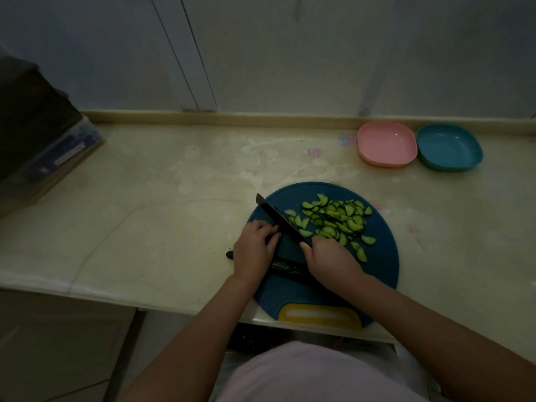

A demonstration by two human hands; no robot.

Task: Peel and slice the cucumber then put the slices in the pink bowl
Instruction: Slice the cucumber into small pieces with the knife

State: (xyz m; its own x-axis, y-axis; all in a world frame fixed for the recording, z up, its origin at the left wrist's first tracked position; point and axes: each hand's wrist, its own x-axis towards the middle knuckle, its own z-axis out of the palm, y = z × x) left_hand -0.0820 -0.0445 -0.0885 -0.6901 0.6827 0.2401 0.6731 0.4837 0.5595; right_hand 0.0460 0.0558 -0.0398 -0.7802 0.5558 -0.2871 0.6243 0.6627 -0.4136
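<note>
A round blue cutting board (380, 271) lies at the counter's front edge. Several half-round cucumber slices (336, 220) are piled on its far half. My right hand (329, 256) grips the handle of a black knife (278, 217), whose blade slants up and to the left across the board. Just left of the blade, my left hand (255, 250) curls its fingers over a small dark cucumber piece (272, 238), mostly hidden under them. The empty pink bowl (387, 145) stands at the back right of the counter, well away from both hands.
An empty blue bowl (449, 147) touches the pink one on its right. A dark tool, maybe a peeler (285, 267), lies on the board under my wrists. A dark box (43, 140) fills the far left. The light is dim.
</note>
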